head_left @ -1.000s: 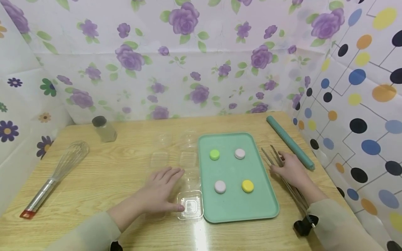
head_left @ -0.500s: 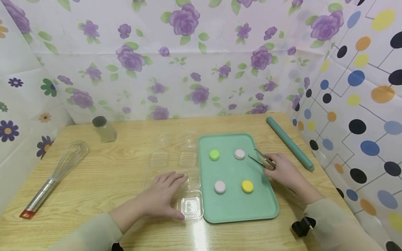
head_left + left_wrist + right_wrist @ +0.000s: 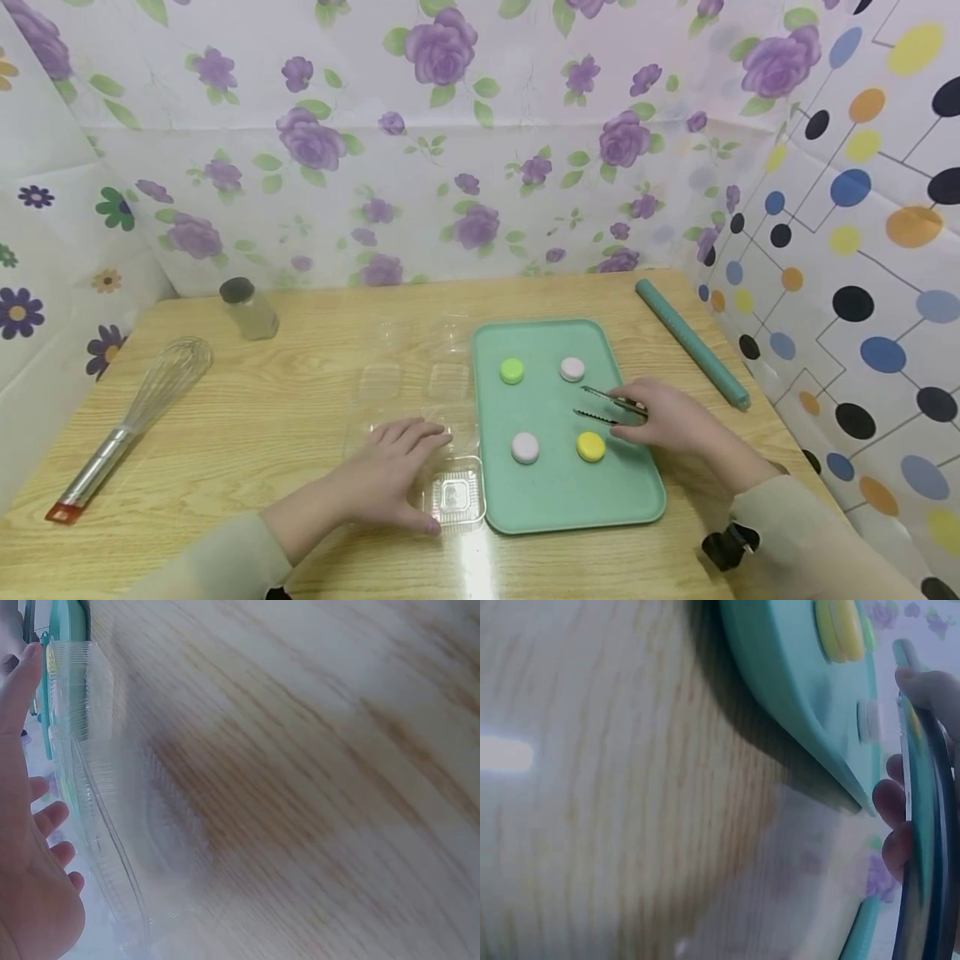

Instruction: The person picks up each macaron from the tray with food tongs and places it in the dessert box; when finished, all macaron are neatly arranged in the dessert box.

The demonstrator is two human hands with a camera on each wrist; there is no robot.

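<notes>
My right hand (image 3: 667, 421) grips metal tongs (image 3: 615, 401) over the right side of a green tray (image 3: 566, 504). The tips of the tongs stand apart with nothing between them, just beyond a yellow macaron (image 3: 590, 447). On the tray also lie a green macaron (image 3: 512, 371) and two pale ones, one at the back right (image 3: 572, 369) and one at the front left (image 3: 525, 447). Left of the tray, my left hand (image 3: 382, 483) spreads its fingers over clear plastic containers (image 3: 455, 496); contact is hard to make out. In the left wrist view, the clear plastic (image 3: 112, 832) lies beside that palm.
A green rolling pin (image 3: 692, 342) lies right of the tray, near the dotted side wall. On the left are a whisk (image 3: 135, 421) and a dark-lidded jar (image 3: 251, 310). More clear containers (image 3: 380, 382) line the table behind my left hand.
My right hand has lifted the tongs from the table right of the tray and carried them left over it, then nearer the yellow macaron. The left hand has shifted only slightly.
</notes>
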